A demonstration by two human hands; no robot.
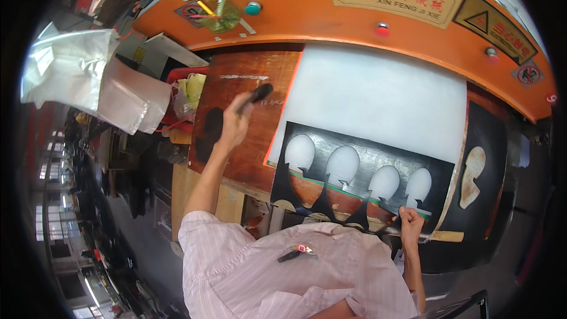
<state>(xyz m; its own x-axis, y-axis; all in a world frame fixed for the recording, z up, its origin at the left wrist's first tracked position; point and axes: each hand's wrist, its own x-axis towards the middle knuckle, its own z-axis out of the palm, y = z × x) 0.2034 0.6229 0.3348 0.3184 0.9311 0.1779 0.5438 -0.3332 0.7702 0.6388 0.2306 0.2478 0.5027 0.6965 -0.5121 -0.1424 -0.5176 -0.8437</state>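
A black sheet [366,156] with a row of rounded cut-outs lies over the lower edge of a white board [378,94]. White shows through the upper parts of the holes, and reddish-brown through the lower parts. At the sheet's near right corner my right hand [410,224] is closed, pinching its edge. My left hand [236,127] is raised over the brown board [245,162], closed on a small dark flat piece [260,93] with a rounded end. Motion slightly blurs that piece. A dark rounded shape [211,136] shows on the brown board beside my left wrist.
An orange machine front [283,9] with push buttons spans the far side. On the right, a pale sole-shaped piece [472,177] rests on a black surface. Silvery sheeting [127,94] and a red bin [180,74] stand at left. A wooden stick [447,236] protrudes near my right hand.
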